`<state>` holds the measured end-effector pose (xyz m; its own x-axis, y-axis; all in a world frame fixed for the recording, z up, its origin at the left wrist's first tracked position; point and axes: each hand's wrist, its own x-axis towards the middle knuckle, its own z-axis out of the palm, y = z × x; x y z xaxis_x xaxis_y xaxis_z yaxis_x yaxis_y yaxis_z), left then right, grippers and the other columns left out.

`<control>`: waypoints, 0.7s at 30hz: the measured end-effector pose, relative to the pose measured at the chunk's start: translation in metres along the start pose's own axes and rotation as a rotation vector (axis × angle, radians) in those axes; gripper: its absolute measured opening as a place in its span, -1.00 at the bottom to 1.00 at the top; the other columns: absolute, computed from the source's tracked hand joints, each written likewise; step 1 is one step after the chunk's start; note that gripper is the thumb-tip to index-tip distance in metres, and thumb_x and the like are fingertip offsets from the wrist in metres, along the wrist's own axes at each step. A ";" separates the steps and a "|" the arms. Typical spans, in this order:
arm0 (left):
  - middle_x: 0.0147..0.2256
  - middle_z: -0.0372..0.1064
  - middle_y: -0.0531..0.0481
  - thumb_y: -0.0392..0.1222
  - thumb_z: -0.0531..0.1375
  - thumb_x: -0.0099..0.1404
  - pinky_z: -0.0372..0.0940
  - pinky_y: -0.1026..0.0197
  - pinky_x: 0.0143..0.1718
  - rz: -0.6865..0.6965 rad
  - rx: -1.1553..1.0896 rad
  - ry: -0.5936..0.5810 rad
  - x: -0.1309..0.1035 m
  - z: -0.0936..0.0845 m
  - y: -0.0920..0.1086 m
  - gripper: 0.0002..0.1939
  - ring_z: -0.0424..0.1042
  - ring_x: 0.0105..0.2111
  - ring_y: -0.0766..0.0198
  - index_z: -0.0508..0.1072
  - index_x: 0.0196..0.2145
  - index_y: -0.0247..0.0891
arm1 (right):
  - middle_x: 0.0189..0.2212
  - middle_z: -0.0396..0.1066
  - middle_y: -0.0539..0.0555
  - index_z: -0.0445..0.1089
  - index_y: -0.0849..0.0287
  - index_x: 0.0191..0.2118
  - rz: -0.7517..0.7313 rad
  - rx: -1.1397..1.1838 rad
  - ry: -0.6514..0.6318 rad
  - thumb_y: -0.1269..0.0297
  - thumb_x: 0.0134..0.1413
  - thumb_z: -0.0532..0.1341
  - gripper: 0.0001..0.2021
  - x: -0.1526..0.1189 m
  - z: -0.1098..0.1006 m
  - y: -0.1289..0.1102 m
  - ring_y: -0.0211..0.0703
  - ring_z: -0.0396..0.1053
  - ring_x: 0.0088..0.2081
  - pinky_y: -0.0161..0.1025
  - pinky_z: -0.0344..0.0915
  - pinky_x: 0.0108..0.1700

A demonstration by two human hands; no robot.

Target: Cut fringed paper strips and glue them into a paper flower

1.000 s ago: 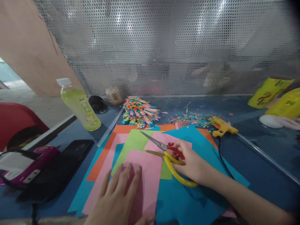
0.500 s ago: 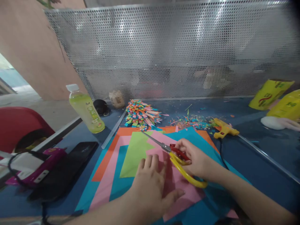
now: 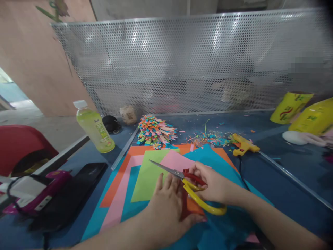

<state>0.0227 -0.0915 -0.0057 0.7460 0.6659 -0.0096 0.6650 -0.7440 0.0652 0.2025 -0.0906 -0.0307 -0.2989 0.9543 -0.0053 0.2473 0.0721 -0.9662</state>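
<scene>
My left hand [image 3: 169,205] lies palm down with its fingers spread over the stack of coloured paper, near the green sheet [image 3: 145,177]. Scissors [image 3: 205,203] with one yellow and one red handle are held in my right hand [image 3: 208,180], their blades pointing up and left above the paper. Part of a pink sheet [image 3: 177,159] shows behind the blades. Between my hands an orange piece [image 3: 194,205] is visible on the blue paper [image 3: 221,222]. Behind the stack sits a pile of fringed multicoloured paper [image 3: 156,130].
A green drink bottle [image 3: 96,130], black phone [image 3: 70,194] and magenta power strip [image 3: 41,191] are at left. Paper scraps [image 3: 210,138], a yellow glue gun [image 3: 244,144] and yellow packages [image 3: 312,118] are at right. A perforated metal panel [image 3: 166,62] stands behind.
The pink sheet between my hands has shifted away, and orange paper now shows there. My right hand and the scissors have moved slightly left and down. The view has tilted up slightly.
</scene>
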 end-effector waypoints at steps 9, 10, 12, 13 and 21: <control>0.01 0.31 -0.36 -0.09 -0.06 0.26 0.17 -0.15 -0.04 -0.238 0.206 0.003 -0.008 -0.024 -0.039 -0.52 0.28 0.02 -0.12 0.36 -0.01 -0.45 | -0.54 0.14 -0.16 0.02 0.11 -0.36 0.099 0.015 0.093 0.42 -0.11 0.16 -0.75 0.007 0.002 -0.005 -0.39 0.09 -0.59 -0.41 0.03 -0.55; -0.03 0.34 -0.39 -0.08 -0.08 0.28 0.20 -0.14 -0.07 -0.257 0.200 0.041 0.001 -0.024 -0.042 -0.50 0.32 -0.02 -0.10 0.33 0.01 -0.50 | -0.56 0.12 -0.18 0.02 0.11 -0.36 0.104 0.017 0.091 0.46 -0.13 0.16 -0.74 0.007 0.003 -0.005 -0.40 0.07 -0.60 -0.42 0.00 -0.56; -0.11 0.39 -0.36 -0.03 -0.08 0.28 0.20 -0.10 -0.08 -0.230 0.183 0.101 0.020 -0.021 -0.045 -0.50 0.33 -0.06 -0.08 0.37 -0.06 -0.49 | -0.55 0.12 -0.17 0.02 0.12 -0.36 0.102 0.026 0.090 0.53 -0.18 0.15 -0.72 0.006 0.005 -0.005 -0.39 0.09 -0.56 -0.42 0.01 -0.55; -0.13 0.40 -0.36 0.01 -0.05 0.27 0.19 -0.11 -0.08 -0.219 0.162 0.103 0.029 -0.019 -0.047 -0.51 0.32 -0.06 -0.10 0.41 -0.12 -0.47 | -0.54 0.14 -0.16 0.03 0.12 -0.35 0.102 0.031 0.089 0.55 -0.20 0.14 -0.70 0.006 0.005 -0.005 -0.38 0.11 -0.54 -0.42 0.03 -0.54; 0.19 0.08 -0.20 -0.11 0.13 0.13 -0.18 -0.23 0.16 -0.085 0.050 0.085 0.059 0.009 -0.058 -0.34 -0.01 0.20 -0.10 0.11 0.18 -0.25 | -0.52 0.20 -0.11 0.10 0.15 -0.39 0.109 0.066 0.105 0.54 -0.34 0.21 -0.67 0.010 0.004 -0.006 -0.33 0.19 -0.49 -0.41 0.14 -0.55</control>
<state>0.0287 -0.0093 -0.0194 0.6825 0.7273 0.0715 0.7282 -0.6851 0.0182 0.1938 -0.0824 -0.0259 -0.1749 0.9807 -0.0873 0.2111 -0.0492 -0.9762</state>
